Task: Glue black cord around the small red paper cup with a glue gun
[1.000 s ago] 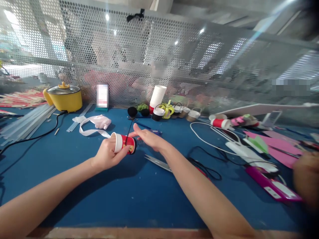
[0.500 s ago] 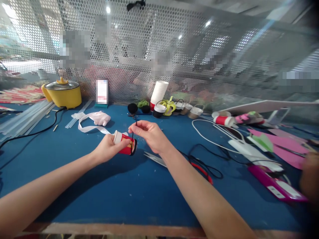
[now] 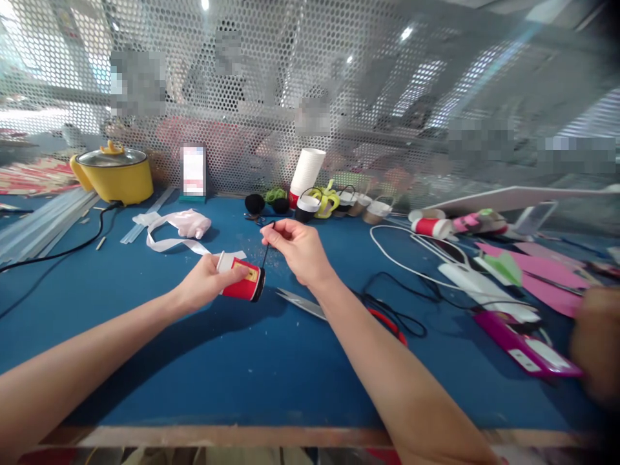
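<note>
Taking the small red paper cup as the mark: far to its left and back, against the perforated metal screen, stands one yellow electric pot with a black cord trailing toward the near edge, and a sheaf of clear glue sticks lies beside it. Between pot and cup rests one white ribbon. The left hand grips the cup on its side, just above the blue tabletop, bottom turned right. Just right of the cup, the right hand is pinched shut on a thin black cord that runs down to the cup's bottom. Below that hand one pair of scissors lies flat, touching nothing. Behind the cup, at the screen, a stack of white cups stands among two black pom-poms and several small handled cups. Farther right lie one white cable, pink foam sheets and one magenta glue gun.

The widest bare stretch of tabletop lies nearer than the cup, between the two forearms and out to the wooden front edge. Someone else's hand blurs in at the far right edge.
</note>
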A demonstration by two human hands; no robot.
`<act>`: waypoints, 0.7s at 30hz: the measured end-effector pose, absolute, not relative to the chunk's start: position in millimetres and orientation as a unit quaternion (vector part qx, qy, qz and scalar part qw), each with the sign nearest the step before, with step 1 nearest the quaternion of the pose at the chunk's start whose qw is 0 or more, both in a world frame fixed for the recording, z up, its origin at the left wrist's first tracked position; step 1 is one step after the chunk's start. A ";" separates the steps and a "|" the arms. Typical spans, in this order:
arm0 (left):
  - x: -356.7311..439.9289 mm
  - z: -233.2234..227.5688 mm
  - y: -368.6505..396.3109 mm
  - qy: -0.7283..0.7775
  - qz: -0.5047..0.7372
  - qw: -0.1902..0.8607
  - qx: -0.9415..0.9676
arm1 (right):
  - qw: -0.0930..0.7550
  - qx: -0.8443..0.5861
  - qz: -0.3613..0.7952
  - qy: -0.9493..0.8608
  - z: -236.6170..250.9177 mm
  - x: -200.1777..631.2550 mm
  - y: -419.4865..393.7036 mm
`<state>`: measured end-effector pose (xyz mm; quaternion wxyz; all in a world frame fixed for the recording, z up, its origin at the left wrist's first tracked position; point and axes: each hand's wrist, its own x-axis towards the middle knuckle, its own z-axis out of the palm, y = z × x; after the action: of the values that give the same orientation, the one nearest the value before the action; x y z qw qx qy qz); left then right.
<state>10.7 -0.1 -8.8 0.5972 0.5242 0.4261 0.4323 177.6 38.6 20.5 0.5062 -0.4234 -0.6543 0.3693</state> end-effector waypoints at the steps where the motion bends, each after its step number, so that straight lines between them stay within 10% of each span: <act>1: 10.7 -8.3 -0.9 0.419 0.432 0.596 0.531 | 0.504 -0.426 0.364 -0.657 19.1 177.8 39.8; 21: 7.4 -4.8 -11.9 0.389 0.450 0.453 0.664 | 0.465 -0.459 0.395 -0.645 12.2 171.7 40.2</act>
<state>7.4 -11.9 -4.8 0.4526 0.6642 0.3892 0.4501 171.7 40.2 12.2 0.4652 -0.4593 -0.6454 0.3950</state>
